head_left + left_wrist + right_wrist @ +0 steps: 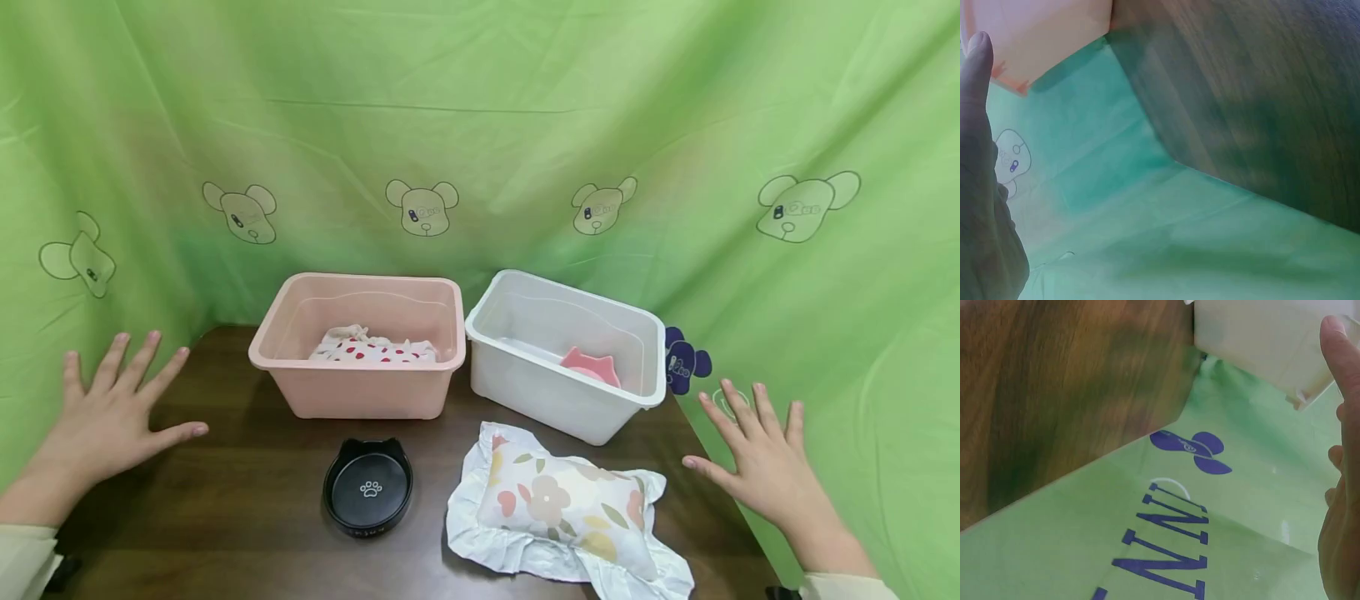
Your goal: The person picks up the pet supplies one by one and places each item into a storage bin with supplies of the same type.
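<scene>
My left hand (112, 417) is spread above the table's left side, fingers straight and nothing in it. On the other side, my right hand (765, 454) is spread the same way past the table's right edge, also holding nothing. A black bowl (369, 490) with cat ears and a paw print lies between the hands. To its right is a small floral pillow (562, 508) with a white ruffled edge, the thing nearest my right hand along with the white bin (540, 387). The pink bin (360, 392) stands at the back, nearest my left hand.
White cloth with red spots (375, 348) lies in the pink bin. A pink piece with pointed ears (592, 365) sits in the white bin. Green curtain (480, 100) with bear heads hangs behind and around the dark wooden table (247, 517).
</scene>
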